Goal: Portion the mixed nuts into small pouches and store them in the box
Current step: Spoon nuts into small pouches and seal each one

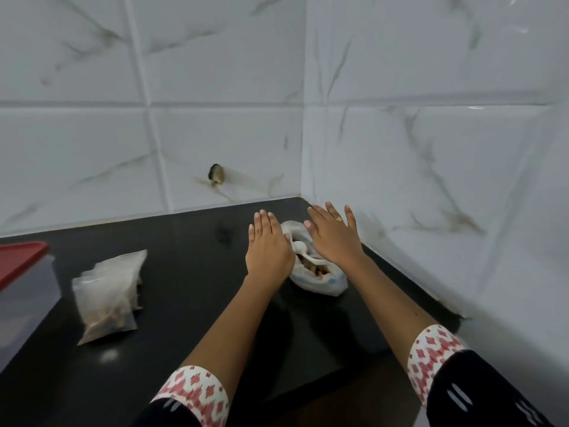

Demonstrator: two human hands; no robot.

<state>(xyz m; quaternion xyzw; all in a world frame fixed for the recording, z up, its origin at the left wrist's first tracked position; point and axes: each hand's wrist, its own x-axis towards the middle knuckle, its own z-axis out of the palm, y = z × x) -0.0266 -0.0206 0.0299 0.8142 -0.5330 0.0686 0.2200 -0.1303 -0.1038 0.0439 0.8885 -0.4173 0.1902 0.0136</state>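
Note:
A white plastic bag of mixed nuts [320, 280] lies open on the black counter near the corner, with a white spoon [303, 251] resting in it. My left hand [268, 248] hovers flat over the bag's left side, fingers together and holding nothing. My right hand [334, 234], with a ring on one finger, is spread flat over the bag's far right side, also holding nothing. To the left lie small clear pouches [107, 294], stacked, with nuts showing in the bottom one. The clear box [26, 303] with its red lid [20, 261] stands at the left edge.
The black counter [191, 303] ends at white marble-tiled walls behind and on the right, which meet in a corner just past the bag. A dark chipped hole [217, 174] marks the back wall. The counter's front edge runs below my forearms.

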